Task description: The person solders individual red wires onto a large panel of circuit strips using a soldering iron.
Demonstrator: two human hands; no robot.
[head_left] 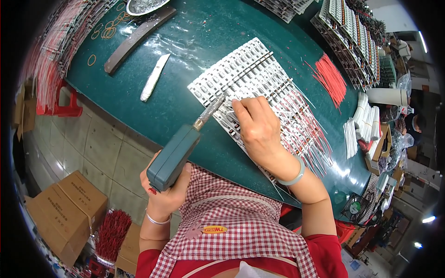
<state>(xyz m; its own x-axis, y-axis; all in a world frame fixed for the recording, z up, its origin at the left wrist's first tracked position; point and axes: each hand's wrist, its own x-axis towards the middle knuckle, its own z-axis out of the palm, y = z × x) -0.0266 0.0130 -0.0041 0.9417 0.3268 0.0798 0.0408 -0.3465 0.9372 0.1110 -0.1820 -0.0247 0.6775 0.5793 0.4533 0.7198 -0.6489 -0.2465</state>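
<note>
My left hand (171, 194) is wrapped round a dark green soldering gun (172, 157), held at the table's near edge. Its greyish metal tip (209, 113) points up and right, meeting the near left part of a white circuit board panel (232, 67). Right beside the tip, my right hand (259, 129) is closed in a pinch over the panel. What its fingertips hold is hidden, perhaps a thin wire. Red and white wires (306, 127) fan out from the panel's right half, and some run under my right wrist.
On the green table (185, 37) lie a white-wrapped blade-shaped piece (155, 77), a brown curved bar (134, 41), rubber bands (109, 32) and loose red wires (330, 81). Stacked panels (345, 39) and white wire bundles (366, 118) stand right. A small fan (356, 207) sits near right.
</note>
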